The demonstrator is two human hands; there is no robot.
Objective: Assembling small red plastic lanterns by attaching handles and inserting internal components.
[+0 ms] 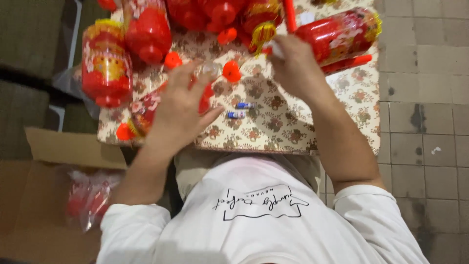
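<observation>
Assembling red paper lanterns on a floral-covered counter (293, 127). Left hand (181, 110) spread loosely over a flattened lantern (146, 110) at near left; right hand (293, 66) pinching a small white piece beside a cylindrical lantern (339, 36) at far right. Best steadied flat, with two small batteries (240, 110) kept from rolling.

An open brown cardboard box (58, 161) sits lower left (a clear bag (90, 195) of red pieces beside it).

A small table (293, 132) with a flowered cloth bears red lanterns (105, 63) at its left and far edges, orange caps (231, 71), and two small batteries (239, 110) near the middle.
</observation>
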